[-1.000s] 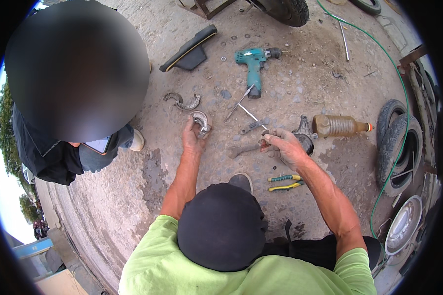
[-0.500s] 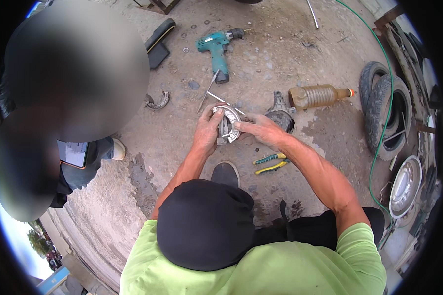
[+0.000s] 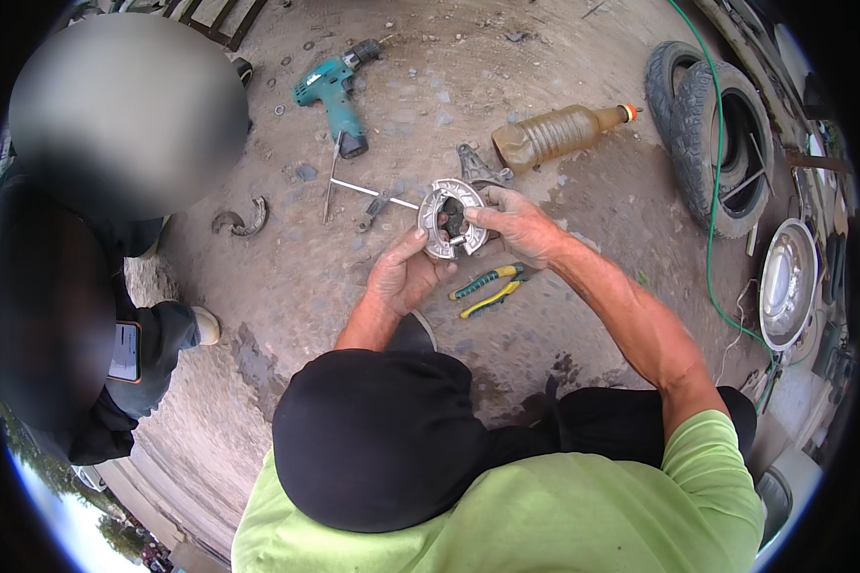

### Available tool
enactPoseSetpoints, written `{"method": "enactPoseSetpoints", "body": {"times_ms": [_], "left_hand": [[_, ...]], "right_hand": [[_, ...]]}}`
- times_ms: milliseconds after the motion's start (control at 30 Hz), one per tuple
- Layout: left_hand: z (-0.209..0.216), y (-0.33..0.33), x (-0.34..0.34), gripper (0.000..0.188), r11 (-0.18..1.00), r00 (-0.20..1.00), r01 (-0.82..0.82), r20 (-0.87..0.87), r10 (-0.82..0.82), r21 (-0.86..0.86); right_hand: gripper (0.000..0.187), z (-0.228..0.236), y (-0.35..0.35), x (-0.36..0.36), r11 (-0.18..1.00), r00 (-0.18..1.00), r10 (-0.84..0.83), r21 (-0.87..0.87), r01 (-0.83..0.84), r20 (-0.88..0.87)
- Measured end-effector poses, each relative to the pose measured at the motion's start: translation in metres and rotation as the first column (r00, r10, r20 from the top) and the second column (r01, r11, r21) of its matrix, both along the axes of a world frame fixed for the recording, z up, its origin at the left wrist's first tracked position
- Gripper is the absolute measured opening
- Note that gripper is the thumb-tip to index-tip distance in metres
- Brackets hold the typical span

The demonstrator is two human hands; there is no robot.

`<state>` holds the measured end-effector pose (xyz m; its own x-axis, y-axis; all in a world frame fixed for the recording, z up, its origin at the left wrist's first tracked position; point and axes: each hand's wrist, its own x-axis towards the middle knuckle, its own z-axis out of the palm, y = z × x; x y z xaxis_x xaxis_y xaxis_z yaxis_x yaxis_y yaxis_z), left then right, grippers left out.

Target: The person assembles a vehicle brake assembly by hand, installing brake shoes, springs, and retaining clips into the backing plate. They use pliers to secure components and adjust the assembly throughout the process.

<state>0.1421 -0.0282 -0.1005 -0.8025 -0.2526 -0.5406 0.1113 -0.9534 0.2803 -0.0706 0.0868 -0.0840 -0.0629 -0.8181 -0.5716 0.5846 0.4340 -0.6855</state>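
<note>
A pair of silver brake shoes [image 3: 430, 212] forms a ring held up between my hands. My right hand [image 3: 524, 229] grips its right side, thumb pressed on the face. At the lower left rim, my left hand [image 3: 401, 271] supports it with the thumb against the edge and the fingers curled below. Just behind the ring lies a dark metal hub part [image 3: 478, 167], partly hidden by it. Pliers [image 3: 487, 286] with green and yellow handles lie on the ground below the right hand. A thin metal T-handle wrench [image 3: 373, 191] reaches toward the ring from the left.
A teal cordless drill [image 3: 334, 95], an old brake shoe [image 3: 248, 222] and a brown plastic bottle [image 3: 564, 137] lie on the dirty ground. Tyres [image 3: 726, 143], a green hose [image 3: 717, 191] and a metal basin [image 3: 786, 286] are at right. Another person [image 3: 162, 334] with a phone [image 3: 124, 351] is at left.
The view has shifted, so ground objects appear further left. The brake shoes have turned more face-on as a ring, and my left hand has slid down to its lower left edge.
</note>
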Motion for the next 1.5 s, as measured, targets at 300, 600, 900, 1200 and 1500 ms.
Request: {"method": "enactPoseSetpoints", "body": {"times_ms": [300,600,900,1200,1500], "left_hand": [[0.016,0.009,-0.029,0.042,0.926,0.968,0.138,0.245,-0.052,-0.351],[0.019,0.02,-0.04,0.04,0.86,0.919,0.222,0.392,-0.028,-0.459],[0.022,0.011,-0.042,0.047,0.872,0.937,0.283,0.31,-0.162,-0.4],[0.017,0.008,-0.056,0.035,0.88,0.943,0.298,0.256,-0.212,-0.37],[0.013,0.03,-0.039,0.03,0.898,0.929,0.24,0.355,-0.103,-0.369]], "right_hand": [[0.065,-0.005,0.023,-0.013,1.0,0.992,-0.01,-0.021,0.007,-0.122],[0.053,0.006,0.021,-0.011,0.998,0.986,-0.039,-0.044,0.032,-0.161],[0.048,-0.008,0.022,-0.01,0.991,0.994,-0.106,-0.087,0.104,-0.025],[0.039,-0.014,0.022,-0.008,0.993,0.998,-0.06,-0.097,0.062,0.023],[0.037,-0.031,0.037,0.001,0.996,0.997,-0.083,-0.025,0.083,0.01]]}}
